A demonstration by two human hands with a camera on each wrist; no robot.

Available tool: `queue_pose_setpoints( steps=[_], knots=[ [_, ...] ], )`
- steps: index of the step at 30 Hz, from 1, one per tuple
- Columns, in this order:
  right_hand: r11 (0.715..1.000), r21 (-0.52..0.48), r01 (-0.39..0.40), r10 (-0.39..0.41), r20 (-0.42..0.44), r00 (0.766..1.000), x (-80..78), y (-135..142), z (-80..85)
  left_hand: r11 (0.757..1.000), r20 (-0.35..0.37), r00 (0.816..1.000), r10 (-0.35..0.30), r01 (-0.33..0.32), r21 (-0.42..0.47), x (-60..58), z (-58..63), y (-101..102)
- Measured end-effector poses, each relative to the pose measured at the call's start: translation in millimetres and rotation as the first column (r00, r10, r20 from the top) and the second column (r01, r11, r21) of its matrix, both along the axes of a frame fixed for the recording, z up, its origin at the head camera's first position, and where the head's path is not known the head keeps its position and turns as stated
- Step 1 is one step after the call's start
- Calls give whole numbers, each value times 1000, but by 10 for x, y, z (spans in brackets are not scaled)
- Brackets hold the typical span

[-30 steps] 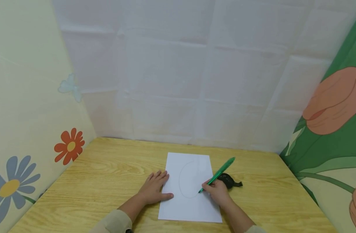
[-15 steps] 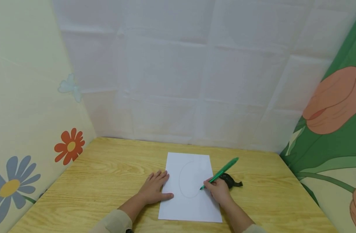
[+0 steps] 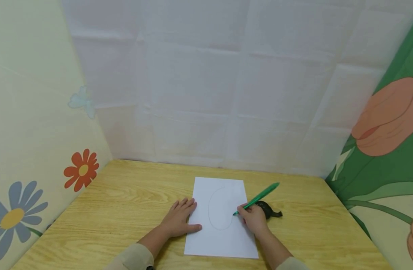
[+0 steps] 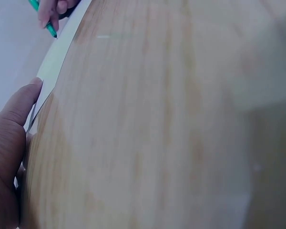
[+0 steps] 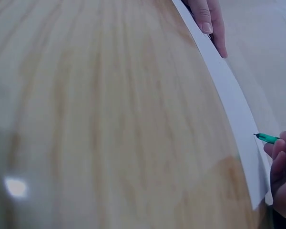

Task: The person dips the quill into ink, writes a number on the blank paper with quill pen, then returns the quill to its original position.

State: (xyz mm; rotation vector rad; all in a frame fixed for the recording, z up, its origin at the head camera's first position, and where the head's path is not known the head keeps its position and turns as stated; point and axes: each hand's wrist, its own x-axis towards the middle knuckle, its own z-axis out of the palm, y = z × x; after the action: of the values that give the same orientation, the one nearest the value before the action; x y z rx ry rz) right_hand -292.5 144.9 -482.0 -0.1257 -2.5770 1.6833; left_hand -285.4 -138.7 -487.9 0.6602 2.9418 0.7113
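Observation:
A white sheet of paper (image 3: 209,243) lies on the wooden table, with a thin curved line on it like an oval left unclosed at the upper right. My right hand (image 3: 255,220) pinches a green pen (image 3: 262,194), its dark tip right at the end of the line. In the right wrist view the pen (image 5: 268,138) slants between thumb and fingers over the paper (image 5: 233,105). My left hand (image 3: 179,219) lies flat with spread fingers over the paper's left edge, thumb on the sheet. The left wrist view shows that thumb (image 4: 25,102) on the paper's edge.
Just behind my right hand lies a glossy black rounded object (image 3: 268,210) with a narrow stem, partly hidden by the hand. The wooden table (image 3: 132,187) ends at a white cloth backdrop (image 3: 192,93). Flower-printed panels (image 3: 24,123) stand at both sides.
The right hand has moved the pen tip slightly up and to the right, and the drawn line now reaches further up its right side. The left hand stays in place.

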Motion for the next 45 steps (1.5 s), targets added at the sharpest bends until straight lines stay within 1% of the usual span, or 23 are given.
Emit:
queue_pose_setpoints(
  steps=[6, 14, 20, 26, 30, 35, 40, 45],
  knots=[
    [1000, 8, 18, -18, 5, 1000, -10, -27, 12, 1000, 1, 1000, 0, 0, -5, 7, -6, -1],
    [998, 42, 37, -36, -21, 999, -47, -71, -1, 1000, -2, 1000, 0, 0, 2, 3, -19, -4],
    [998, 23, 57, -56, -7, 998, -77, -98, 4, 1000, -11, 1000, -2, 2, 5, 11, -16, -9],
    [998, 22, 60, -60, 14, 998, -95, -115, 22, 1000, 2, 1000, 5, -5, 4, 5, -12, -6],
    [998, 22, 60, -60, 15, 998, -110, -126, 35, 1000, -13, 1000, 2, -2, 5, 5, -14, -11],
    [998, 23, 59, -60, 16, 998, -135, -144, 40, 1000, -31, 999, -9, 9, 17, -7, -48, -19],
    [998, 28, 60, -60, -13, 998, -174, -166, 22, 1000, -19, 1000, -8, 8, 18, -22, -59, -18],
    [999, 17, 44, -42, -95, 995, -191, -172, 8, 1000, -23, 1000, -5, 5, 10, -45, -111, -21]
  ],
)
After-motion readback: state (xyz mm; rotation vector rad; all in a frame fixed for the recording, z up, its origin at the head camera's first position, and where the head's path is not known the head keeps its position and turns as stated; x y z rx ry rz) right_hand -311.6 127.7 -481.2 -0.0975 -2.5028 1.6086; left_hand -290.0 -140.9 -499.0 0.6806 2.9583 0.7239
